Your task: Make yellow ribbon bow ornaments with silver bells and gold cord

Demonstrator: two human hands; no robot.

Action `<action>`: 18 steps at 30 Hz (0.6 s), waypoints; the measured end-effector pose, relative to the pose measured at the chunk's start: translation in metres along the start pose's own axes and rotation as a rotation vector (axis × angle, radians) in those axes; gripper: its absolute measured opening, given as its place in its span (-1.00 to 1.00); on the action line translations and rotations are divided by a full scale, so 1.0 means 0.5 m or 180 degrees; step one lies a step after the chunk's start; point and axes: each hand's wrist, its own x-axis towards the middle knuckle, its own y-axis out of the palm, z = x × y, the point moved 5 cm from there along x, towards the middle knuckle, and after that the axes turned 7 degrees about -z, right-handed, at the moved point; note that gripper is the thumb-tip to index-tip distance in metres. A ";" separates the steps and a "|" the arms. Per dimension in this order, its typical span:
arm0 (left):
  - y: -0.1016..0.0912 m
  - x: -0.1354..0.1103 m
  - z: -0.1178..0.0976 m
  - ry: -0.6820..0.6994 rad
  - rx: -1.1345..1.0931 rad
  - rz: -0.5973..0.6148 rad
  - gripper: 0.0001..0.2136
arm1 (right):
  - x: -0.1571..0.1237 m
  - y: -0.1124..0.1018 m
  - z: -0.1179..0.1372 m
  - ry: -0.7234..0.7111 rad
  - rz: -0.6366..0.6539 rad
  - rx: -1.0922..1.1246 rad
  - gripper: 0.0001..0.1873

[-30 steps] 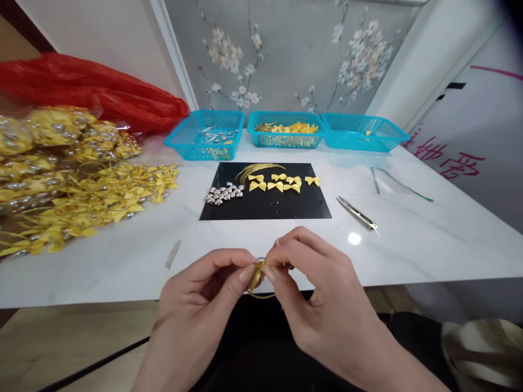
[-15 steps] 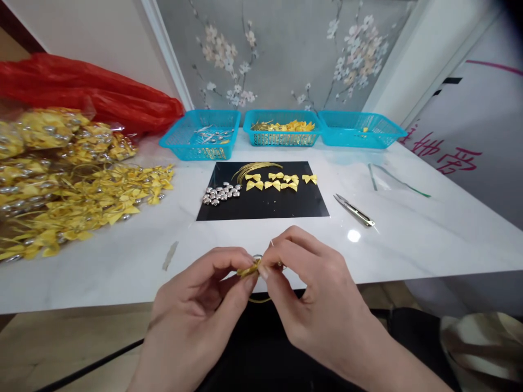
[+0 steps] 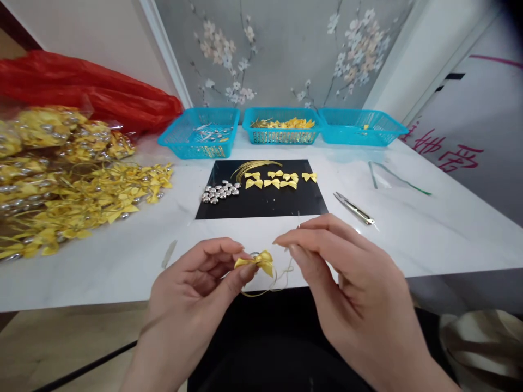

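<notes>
Just beyond the table's front edge, my left hand (image 3: pixel 196 299) pinches a yellow ribbon bow (image 3: pixel 265 262) between thumb and fingers. A silver bead (image 3: pixel 255 254) shows behind the bow, partly hidden by it. Thin gold cord (image 3: pixel 269 289) hangs in a loop below the bow. To the right, apart from the bow, my right hand (image 3: pixel 347 283) is closed in a pinch. What looks like a thin needle (image 3: pixel 298 219) sticks up from its fingers. Farther off, a black mat (image 3: pixel 261 209) carries several yellow bows (image 3: pixel 273 183), silver beads (image 3: pixel 220 192) and gold cords (image 3: pixel 257 165).
Thread snips (image 3: pixel 353 208) lie right of the mat, near a clear bag with a green edge (image 3: pixel 402 179). Three blue baskets (image 3: pixel 281 137) line the back. Finished bow-and-bead pieces (image 3: pixel 102 198) are heaped at left, before red plastic (image 3: pixel 90 90). A clear strip (image 3: pixel 169 253) lies near the left hand.
My right hand has drawn away from the bow, to the right and slightly up. The bow now shows more fully in my left hand, which stays almost in place.
</notes>
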 end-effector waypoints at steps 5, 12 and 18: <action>-0.005 -0.001 0.002 -0.0217 -0.0234 -0.0039 -0.80 | -0.037 0.018 0.011 0.0119 -0.0176 0.0148 -0.61; -0.009 0.008 0.019 -0.1003 -0.0907 0.0063 -0.73 | -0.050 0.043 0.003 -0.0266 -0.0149 -0.0310 -0.73; -0.004 0.010 0.031 -0.1399 -0.1296 0.0097 -0.72 | -0.048 0.044 0.002 -0.0407 -0.0236 -0.0438 -0.68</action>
